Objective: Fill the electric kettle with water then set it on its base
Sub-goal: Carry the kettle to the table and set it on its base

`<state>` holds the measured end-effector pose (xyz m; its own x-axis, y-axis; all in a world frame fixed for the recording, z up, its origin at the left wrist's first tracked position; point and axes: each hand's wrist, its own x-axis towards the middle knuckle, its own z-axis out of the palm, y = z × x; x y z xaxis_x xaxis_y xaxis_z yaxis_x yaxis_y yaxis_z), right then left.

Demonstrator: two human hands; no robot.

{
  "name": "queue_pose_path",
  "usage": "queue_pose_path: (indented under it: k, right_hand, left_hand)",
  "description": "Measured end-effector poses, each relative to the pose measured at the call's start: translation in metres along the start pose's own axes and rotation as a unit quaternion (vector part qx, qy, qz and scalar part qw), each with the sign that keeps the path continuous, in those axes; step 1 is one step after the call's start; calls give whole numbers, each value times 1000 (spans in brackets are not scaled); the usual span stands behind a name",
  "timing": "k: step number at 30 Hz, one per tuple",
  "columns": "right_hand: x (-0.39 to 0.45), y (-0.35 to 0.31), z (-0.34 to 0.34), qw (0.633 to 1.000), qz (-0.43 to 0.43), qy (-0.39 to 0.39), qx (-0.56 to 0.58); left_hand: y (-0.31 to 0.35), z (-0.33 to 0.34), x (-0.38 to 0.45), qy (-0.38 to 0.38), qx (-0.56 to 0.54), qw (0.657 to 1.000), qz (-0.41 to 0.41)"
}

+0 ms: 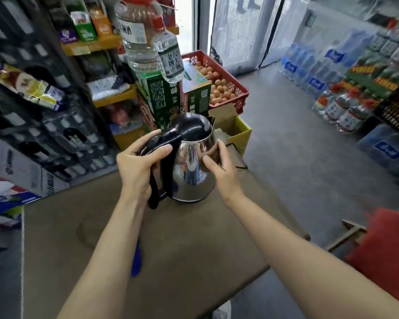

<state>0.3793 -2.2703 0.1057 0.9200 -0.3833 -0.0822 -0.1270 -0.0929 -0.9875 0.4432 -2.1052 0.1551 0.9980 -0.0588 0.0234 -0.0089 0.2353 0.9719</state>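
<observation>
Holding kettle (194, 171) handle, left grip (134, 169); right grip (221, 171) clasps shiny steel body; black lid down.

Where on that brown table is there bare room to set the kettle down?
The table is bare between the kettle and its near edge, right of the blue object. Behind the kettle, boxes and the egg crate crowd in.

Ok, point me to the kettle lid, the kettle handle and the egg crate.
kettle lid (190, 125): head view, top of the black dome.
kettle handle (153, 196): head view, lower black grip.
egg crate (237, 102): head view, red front wall.
</observation>
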Motion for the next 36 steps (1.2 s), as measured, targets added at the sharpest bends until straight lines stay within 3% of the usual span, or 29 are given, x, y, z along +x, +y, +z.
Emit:
queue_pose_path:
  k: [9,22,27,33,36]
  right_hand:
    - [59,31,7,1000,0,-18,-5]
    - [73,48,32,1000,-23,-4,6]
    - [56,56,24,999,-42,-8,-25]
    - [71,50,7,1000,-3,28,9]
    - [80,41,12,998,39,1,57]
  left_hand:
    - [-40,-3,38,17,15,1000,15]
    - [-65,-32,59,11,49,999,13]
    - [-63,-46,58,-43,82,996,6]
    - [-50,-29,81,-94,97,991,-6]
    - [-48,-39,87,-122,124,985,-18]
